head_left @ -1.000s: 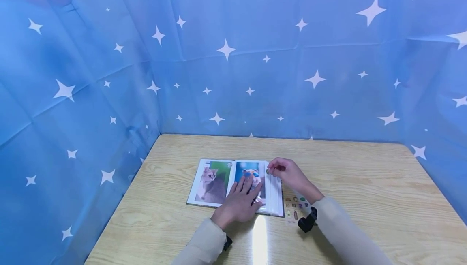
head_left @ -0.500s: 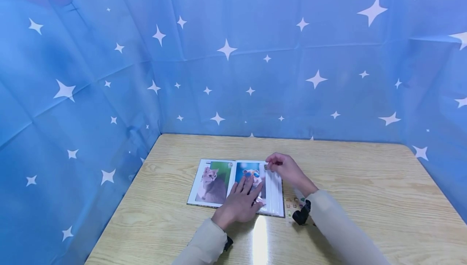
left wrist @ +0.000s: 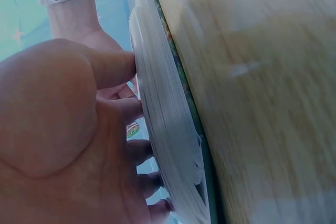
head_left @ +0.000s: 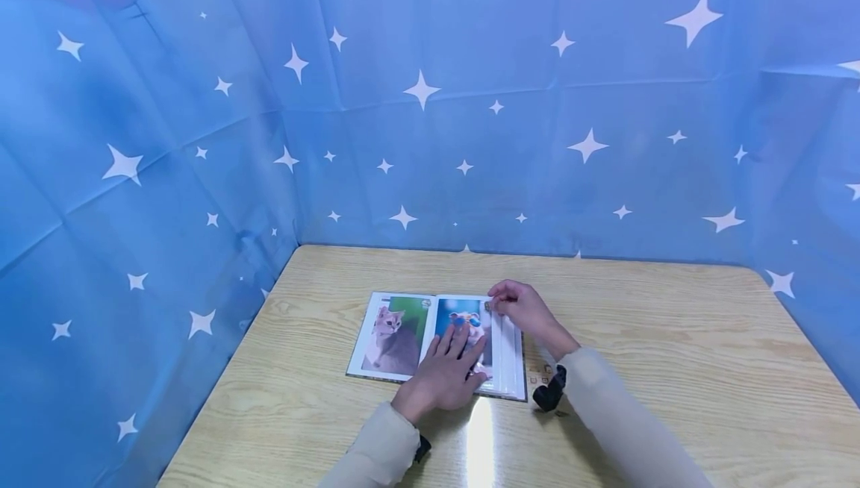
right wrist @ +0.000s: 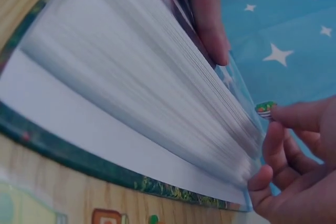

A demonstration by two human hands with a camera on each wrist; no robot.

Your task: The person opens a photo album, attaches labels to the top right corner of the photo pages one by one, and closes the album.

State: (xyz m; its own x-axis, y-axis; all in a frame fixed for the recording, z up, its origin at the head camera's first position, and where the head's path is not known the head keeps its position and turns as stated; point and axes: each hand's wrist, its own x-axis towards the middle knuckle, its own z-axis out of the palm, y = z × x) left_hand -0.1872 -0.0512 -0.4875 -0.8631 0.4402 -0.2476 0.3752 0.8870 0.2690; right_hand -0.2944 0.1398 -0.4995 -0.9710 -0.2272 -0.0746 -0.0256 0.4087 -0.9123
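Photo album [head_left: 403, 339]: I see it lying open on the wooden counter [head_left: 672, 368], a cat picture on the left page.
Left hand [head_left: 445, 376]: I see it flat, fingers spread, pressing the right page.
Right hand [head_left: 527, 310]: I see it pinching a small sticker [right wrist: 265, 108] at the album's top right corner.
Sticker sheet [right wrist: 105, 216]: on the counter just beside the album's right edge.

Left hand [head_left: 440, 376] flat, fingers spread, palm down; right hand [head_left: 527, 309] in a pinching grip, forearms angled inward.
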